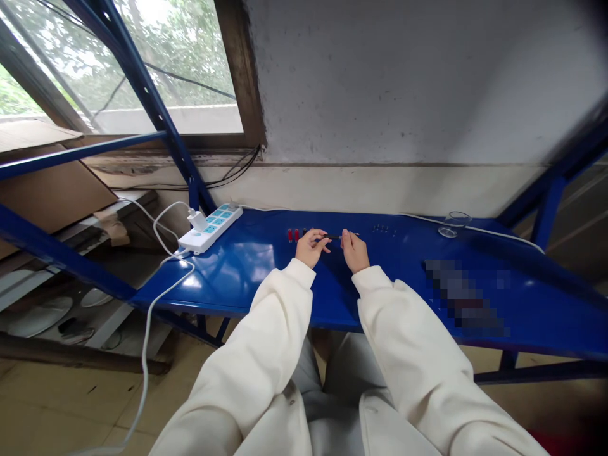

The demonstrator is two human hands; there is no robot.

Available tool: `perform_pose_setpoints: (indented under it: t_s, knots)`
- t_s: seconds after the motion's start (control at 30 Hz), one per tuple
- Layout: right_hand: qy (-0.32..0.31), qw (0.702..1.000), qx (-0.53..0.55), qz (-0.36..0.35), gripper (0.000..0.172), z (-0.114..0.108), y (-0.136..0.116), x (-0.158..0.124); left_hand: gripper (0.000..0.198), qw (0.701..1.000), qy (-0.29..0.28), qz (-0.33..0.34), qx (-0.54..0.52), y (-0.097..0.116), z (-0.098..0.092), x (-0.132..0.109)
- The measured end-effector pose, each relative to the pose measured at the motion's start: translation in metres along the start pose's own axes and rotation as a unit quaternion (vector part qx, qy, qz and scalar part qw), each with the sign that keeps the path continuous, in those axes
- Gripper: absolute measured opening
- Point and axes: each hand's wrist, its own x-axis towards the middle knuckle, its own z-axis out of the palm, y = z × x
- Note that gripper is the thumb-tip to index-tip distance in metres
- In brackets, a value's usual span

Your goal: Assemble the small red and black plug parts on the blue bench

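- Left hand (310, 250): partly closed. Thumb and forefinger pinch one end of a thin dark rod (333, 237); the other fingers are loosely bent and spread.
- Right hand (355, 252): more tightly curled, gripping the opposite end of the rod, thumb uppermost.
- Thin dark rod: held roughly level between both hands, above the far half of the blue table (335, 291). From where I stand, its exact type cannot be determined.
- Red cylinders (297, 235): two, upright, just beyond the left hand. Dark pieces next to them are partly covered by the fingers.
- Small pale pieces (384, 229): set out in rows to the right of the right hand; too small to identify.
- Clear glass container (448, 232): near the table's back edge, at the right. Contents cannot be made out.
- Cardboard box (61, 183): at the far left, beside the table; its interior is out of sight.
- Power strip (212, 229): at the table's left end, fitted with a white plug (197, 220).
- Pixelated object (468, 297): on the right part of the table; details obscured.
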Motion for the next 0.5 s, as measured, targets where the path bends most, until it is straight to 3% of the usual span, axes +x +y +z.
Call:
perform_pose_setpoints:
  t_s: [0.2, 0.5]
  knots:
    - [-0.015, 0.999, 0.035, 0.000, 0.045, -0.0004, -0.0011, 0.0004, 0.023, 1.000, -0.008, -0.011, 0.025, 0.0014, 0.0006, -0.0012]
    - [-0.024, 0.998, 0.066, 0.005, 0.046, 0.0018, 0.0004, 0.0010, 0.014, 0.986, -0.029, 0.051, 0.159, 0.0038, -0.0012, -0.0072]
